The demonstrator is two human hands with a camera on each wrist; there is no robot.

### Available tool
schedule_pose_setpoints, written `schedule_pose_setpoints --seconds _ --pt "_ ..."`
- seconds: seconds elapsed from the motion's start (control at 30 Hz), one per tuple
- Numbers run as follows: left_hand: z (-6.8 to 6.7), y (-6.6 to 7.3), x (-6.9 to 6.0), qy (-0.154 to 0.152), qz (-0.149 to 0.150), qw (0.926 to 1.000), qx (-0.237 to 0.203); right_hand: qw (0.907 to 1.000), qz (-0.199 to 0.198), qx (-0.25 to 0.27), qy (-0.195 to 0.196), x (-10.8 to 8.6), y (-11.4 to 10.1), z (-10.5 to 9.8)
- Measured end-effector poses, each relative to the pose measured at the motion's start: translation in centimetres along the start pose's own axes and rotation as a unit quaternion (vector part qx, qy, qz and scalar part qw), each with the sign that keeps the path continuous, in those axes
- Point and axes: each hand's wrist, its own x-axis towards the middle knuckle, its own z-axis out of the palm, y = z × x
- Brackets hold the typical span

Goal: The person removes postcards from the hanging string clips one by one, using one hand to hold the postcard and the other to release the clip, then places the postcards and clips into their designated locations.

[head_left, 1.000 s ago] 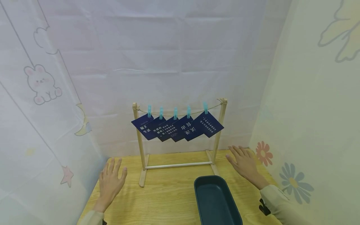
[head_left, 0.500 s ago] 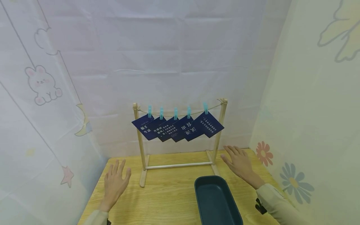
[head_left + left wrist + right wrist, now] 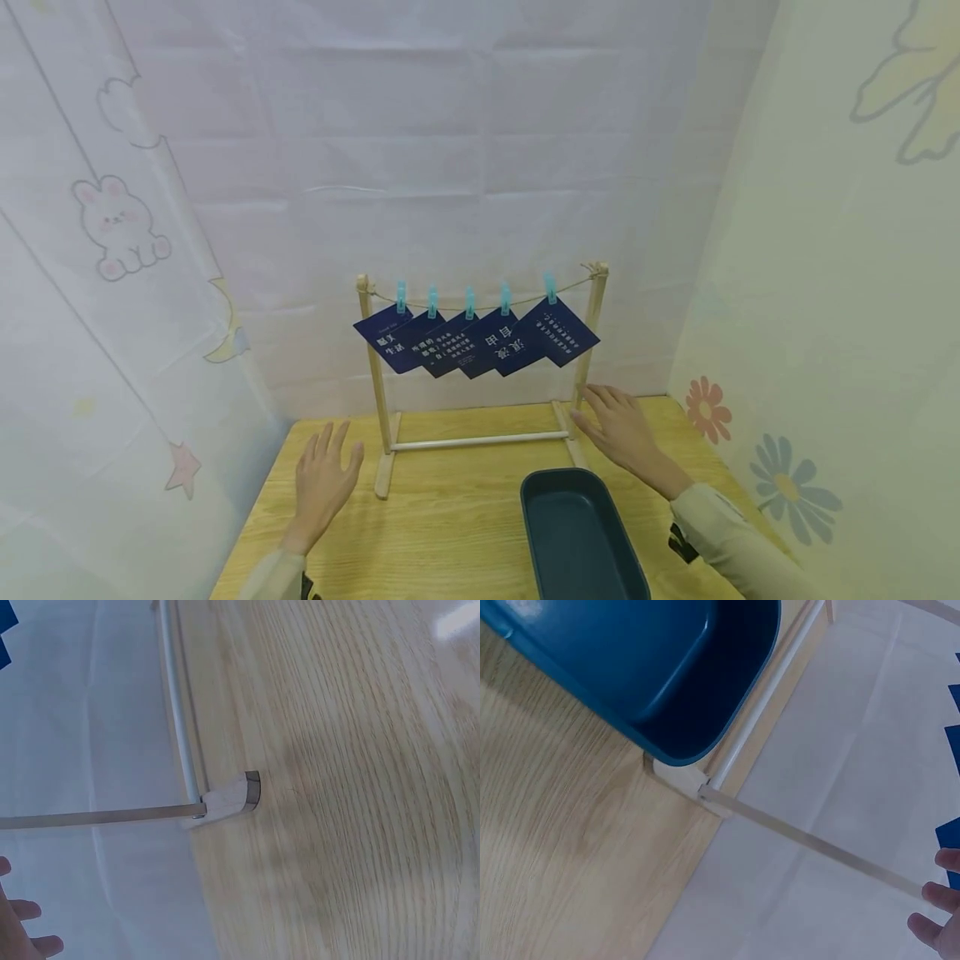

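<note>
A wooden rack [image 3: 377, 392] stands at the back of the table, a string [image 3: 528, 299] tied between its two posts. Several dark blue cards [image 3: 517, 344] with white writing hang overlapping from it, each held by a light blue clothespin [image 3: 551, 289]. Left of the rack, my left hand [image 3: 324, 479] hovers with fingers extended, holding nothing. My right hand [image 3: 621, 429] is beside the right post, fingers straight; whether it touches the post I cannot tell. In the right wrist view, fingertips [image 3: 939, 896] show near the post and a card.
A dark blue tray [image 3: 532, 533] sits on the wooden table [image 3: 420, 542] at the front right, close to the rack's right foot. A white rod [image 3: 480, 441] joins the rack's feet. Printed cloth walls [image 3: 465, 167] enclose the table at the back and both sides.
Both hands have moved inward: the left hand to the right, the right hand to the left, closer to the rack. Rack, cards and tray stay in place.
</note>
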Motion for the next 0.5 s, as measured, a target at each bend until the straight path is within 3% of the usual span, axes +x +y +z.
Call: schedule_pose_setpoints --seconds 0.3,0.5 --pt "0.2 1.5 1.4 0.024 0.011 0.9995 -0.016 0.9995 0.009 0.026 -0.013 1.4 -1.9 0.1" --pt "0.5 2.3 1.7 0.027 0.014 0.9991 -0.031 0.9991 -0.021 0.030 0.023 2.3 -2.9 0.6"
